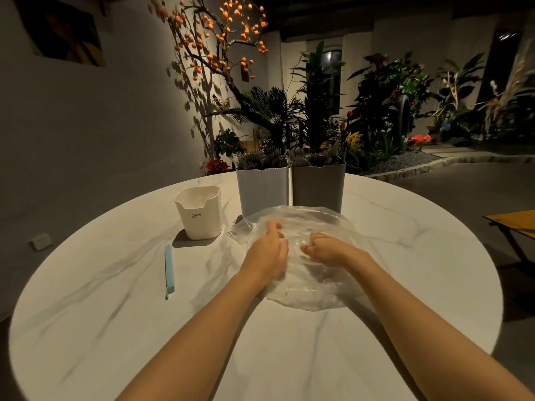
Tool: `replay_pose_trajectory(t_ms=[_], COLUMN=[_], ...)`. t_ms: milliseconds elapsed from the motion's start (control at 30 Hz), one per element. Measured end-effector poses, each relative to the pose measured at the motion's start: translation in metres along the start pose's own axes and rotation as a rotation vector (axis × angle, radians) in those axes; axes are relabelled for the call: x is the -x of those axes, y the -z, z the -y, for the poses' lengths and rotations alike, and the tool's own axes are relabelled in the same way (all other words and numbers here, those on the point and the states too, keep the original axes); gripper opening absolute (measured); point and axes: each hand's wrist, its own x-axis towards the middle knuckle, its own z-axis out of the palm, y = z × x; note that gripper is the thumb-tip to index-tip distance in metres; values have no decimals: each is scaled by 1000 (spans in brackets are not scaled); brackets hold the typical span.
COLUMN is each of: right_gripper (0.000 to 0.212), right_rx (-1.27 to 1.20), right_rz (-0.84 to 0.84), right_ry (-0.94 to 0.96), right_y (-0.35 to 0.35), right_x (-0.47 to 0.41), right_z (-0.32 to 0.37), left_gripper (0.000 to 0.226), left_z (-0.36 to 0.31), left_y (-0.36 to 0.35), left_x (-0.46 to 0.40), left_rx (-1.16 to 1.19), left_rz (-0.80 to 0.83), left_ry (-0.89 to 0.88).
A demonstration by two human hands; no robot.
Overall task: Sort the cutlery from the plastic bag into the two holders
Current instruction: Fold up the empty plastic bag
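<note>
Head view: clear plastic bag (307,273) crumpled on marble table (115,308) just before pale grey holder (262,191) and darker holder (318,188), left hand (267,256) pressing flat, loose grip, right hand (325,250) bunching film, fingers curled.

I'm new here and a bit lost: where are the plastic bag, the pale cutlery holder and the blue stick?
plastic bag (312,287): head view, crumpled near part.
pale cutlery holder (262,192): head view, front wall.
blue stick (169,270): head view, middle of its length.
</note>
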Motion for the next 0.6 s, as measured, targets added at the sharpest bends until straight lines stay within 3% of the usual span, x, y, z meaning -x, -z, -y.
replay_pose_trajectory(t_ms=[100, 200, 300, 433, 600], right_gripper=[63, 73, 75, 66, 58], right_rx=[102, 158, 155, 130, 80], right_rz=[-77, -174, -217, -204, -157], right_ry=[-2, -11, -60, -149, -50], right_y=[-12, -23, -28, -22, -20], right_x=[-4, -7, -12, -18, -15], right_z=[9, 16, 21, 22, 28], left_gripper=[15, 29, 47, 30, 21], left_z=[2, 3, 4, 10, 9], left_y=[-1, -2, -4, -11, -8], left_x=[-5, -8, -10, -13, -12], left_rx=[381, 573, 639, 678, 728], left_rz=[26, 69, 64, 29, 55], left_ry=[264, 335, 346, 341, 305])
